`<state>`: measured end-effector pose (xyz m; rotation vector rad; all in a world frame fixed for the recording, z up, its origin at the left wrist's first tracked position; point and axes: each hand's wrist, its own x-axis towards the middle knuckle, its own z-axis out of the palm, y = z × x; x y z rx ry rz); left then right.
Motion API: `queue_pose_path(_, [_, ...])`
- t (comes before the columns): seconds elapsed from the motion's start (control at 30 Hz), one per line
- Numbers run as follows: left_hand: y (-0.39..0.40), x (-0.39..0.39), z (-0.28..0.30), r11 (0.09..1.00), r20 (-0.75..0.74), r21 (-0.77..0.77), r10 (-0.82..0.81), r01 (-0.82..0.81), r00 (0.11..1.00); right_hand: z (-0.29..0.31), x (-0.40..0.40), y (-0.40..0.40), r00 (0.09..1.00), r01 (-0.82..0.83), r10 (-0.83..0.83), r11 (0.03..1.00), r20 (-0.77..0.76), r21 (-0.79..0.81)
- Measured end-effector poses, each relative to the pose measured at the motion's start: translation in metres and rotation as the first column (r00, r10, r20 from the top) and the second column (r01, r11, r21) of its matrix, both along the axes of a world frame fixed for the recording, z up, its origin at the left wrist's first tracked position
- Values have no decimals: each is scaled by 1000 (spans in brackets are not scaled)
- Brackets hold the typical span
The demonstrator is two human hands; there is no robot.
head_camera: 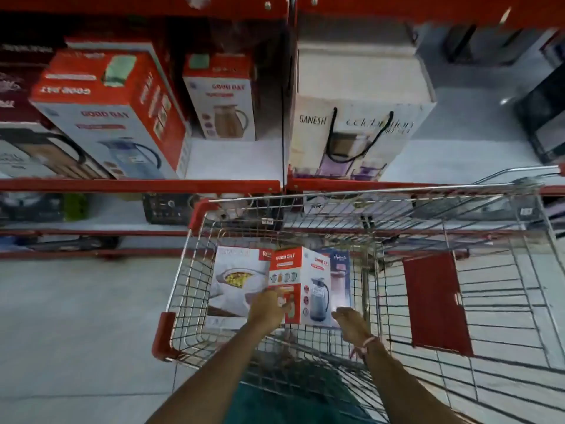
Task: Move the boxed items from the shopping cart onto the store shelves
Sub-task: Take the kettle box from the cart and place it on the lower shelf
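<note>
Inside the wire shopping cart (195, 264) stands a red-and-white jug box (301, 276) marked Good Day. My left hand (267, 307) presses against its red left face, fingers wrapped on the edge. At the box's lower right corner, my right hand (351, 324) touches it with curled fingers. A white casserole box (235, 280) lies to the left of the jug box, and a blue bottle box (341, 270) stands behind it on the right. The red-edged store shelf (232, 157) lies beyond the cart.
On the shelf sit a large Good Day kettle box (110, 117), a smaller Good Day jug box (223, 102) and a white Ganesh gift box (360, 117). The cart's red child-seat flap (434, 304) hangs at right. Lower shelves hold dark items. Grey floor lies at left.
</note>
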<state>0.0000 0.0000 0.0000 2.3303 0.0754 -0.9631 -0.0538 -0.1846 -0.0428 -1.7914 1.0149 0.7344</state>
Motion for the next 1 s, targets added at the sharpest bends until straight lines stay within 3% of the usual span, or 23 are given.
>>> queue_pose_path(0.17, [-17,-3,-27,991,-78,-88,93,-99,993,-27,10,-11,998,-32,35,997,-43,74])
queue_pose_path(0.33, [-29,10,-45,972,-165,-115,186,-207,968,-37,34,-21,964,251,-225,947,-143,203])
queue_pose_path(0.43, [-20,17,-53,978,-173,-77,178,-194,969,-35,40,-17,961,269,-241,925,-133,269])
queue_pose_path(0.67, [35,20,-39,940,-235,-127,282,-317,930,-7,44,14,997,68,-78,953,24,296])
queue_pose_path(0.83, [72,18,34,840,-278,-302,375,-451,885,49,44,24,989,-12,-48,920,143,392])
queue_pose_path(1.0, [100,7,86,821,-207,-339,412,-460,887,95,39,34,956,-148,50,933,288,329])
